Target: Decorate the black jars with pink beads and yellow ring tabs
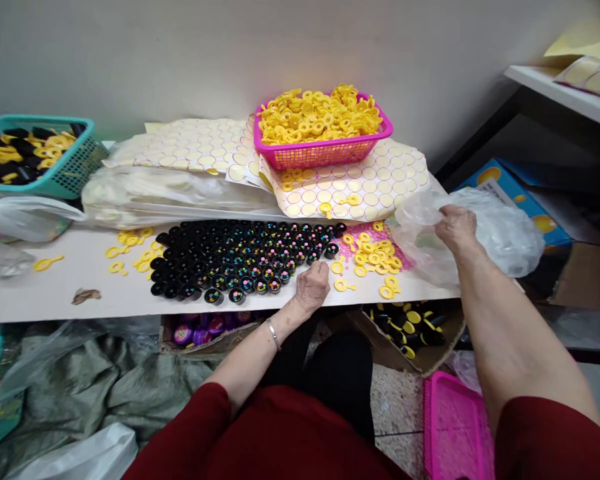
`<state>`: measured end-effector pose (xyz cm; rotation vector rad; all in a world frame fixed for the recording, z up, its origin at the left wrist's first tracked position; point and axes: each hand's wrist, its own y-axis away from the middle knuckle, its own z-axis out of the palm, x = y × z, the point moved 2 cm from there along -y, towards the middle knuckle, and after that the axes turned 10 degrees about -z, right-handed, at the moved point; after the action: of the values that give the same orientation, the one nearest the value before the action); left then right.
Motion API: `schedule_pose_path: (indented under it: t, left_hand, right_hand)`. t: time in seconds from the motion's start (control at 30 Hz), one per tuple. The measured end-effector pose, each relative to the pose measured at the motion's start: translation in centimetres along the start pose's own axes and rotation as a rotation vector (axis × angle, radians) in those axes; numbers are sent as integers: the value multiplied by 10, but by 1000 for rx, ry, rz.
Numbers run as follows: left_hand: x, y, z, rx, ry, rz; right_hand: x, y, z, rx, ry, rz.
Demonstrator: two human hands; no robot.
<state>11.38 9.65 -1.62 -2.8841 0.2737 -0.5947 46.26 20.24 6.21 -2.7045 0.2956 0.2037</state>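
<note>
My left hand, fingers curled together, touches black caps lying at ten o'clock; right hand clamps the plastic bag.

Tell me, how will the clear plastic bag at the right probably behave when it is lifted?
The clear plastic bag looks thin and crumpled under the right hand, so it is probably floppy and light. Its glossy film may slip.

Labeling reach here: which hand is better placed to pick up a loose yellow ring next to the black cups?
Left, probably. The left hand rests at the edge of the black cups, right beside the loose yellow rings. The right hand is busy, its grip closed on the clear plastic bag.
</note>
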Motion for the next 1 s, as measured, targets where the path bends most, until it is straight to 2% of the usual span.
schedule_pose_path:
  t: [0.07, 0.13, 0.2, 0.27, 0.3, 0.33, 0.4, 0.47, 0.57, 0.7, 0.8, 1.0]
  left_hand:
    - [-4, 4, -1, 3, 11, -30]
    - [-8, 8, -1, 11, 40, -67]
    - [-12, 12, 0, 22, 77, -94]
    - [-15, 15, 1, 35, 101, -107]
    - [-17, 16, 1, 42, 109, -113]
    - [-18, 18, 1, 49, 118, -117]
    - [-20, 20, 1, 63, 140, -122]
    - [-23, 22, 0, 75, 165, -133]
    - [-27, 27, 0, 75, 226, -135]
    - [-32, 30, 2, 136, 334, -119]
    - [-34, 30, 3, 201, 386, -113]
    - [-33, 31, 5, 183, 411, -99]
  right_hand:
    - [0, 4, -4, -44, -16, 126]
    - [-7, 12, -10, 75, -58, 178]
    - [-26, 26, -17, 272, -124, 100]
    - [-59, 49, -21, 444, -224, -80]
    - [-80, 63, -22, 490, -277, -179]
    - [-103, 78, -20, 465, -326, -283]
    - [-151, 110, -13, 277, -460, -445]
    - [-193, 139, -1, 42, -534, -458]
    - [-231, 166, 15, -168, -458, -374]
    - [-246, 173, 24, -235, -365, -285]
    - [-250, 170, 26, -242, -321, -297]
    - [-252, 167, 31, -253, -298, -333]
